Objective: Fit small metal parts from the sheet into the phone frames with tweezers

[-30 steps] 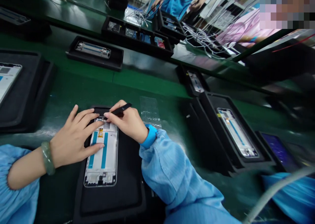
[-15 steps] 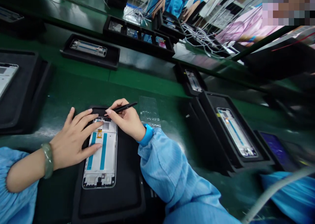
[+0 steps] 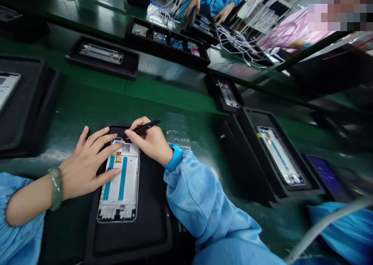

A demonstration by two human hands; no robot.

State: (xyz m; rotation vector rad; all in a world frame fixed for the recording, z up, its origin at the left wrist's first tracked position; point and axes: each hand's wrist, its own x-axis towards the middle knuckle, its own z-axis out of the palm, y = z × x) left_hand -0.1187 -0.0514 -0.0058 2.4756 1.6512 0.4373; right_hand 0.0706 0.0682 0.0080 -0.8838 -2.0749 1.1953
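Observation:
A phone mid-frame (image 3: 131,187) with two blue strips and a small orange flex cable (image 3: 118,157) lies in a black tray (image 3: 151,222) before me. My left hand (image 3: 87,164) is open, fingers spread, its fingertips resting on the frame's upper left part. Pinched like a pen in my right hand (image 3: 148,140) are slim black tweezers (image 3: 145,126), their tips pointing down at the frame's top edge. The fingers partly hide the tips and what they touch.
Stacked black trays (image 3: 250,171) stand on the right, the top one holding another phone frame (image 3: 281,156). More trays (image 3: 23,121) are on the left. A clear plastic sheet (image 3: 176,129) lies beyond my right wrist. Across the bench, a co-worker's hands (image 3: 224,13) are near a divided tray (image 3: 166,49).
Both hands stay almost where they were on the frame. The tweezers have tilted slightly in my right hand. Across the bench, the co-worker's hands have shifted a little.

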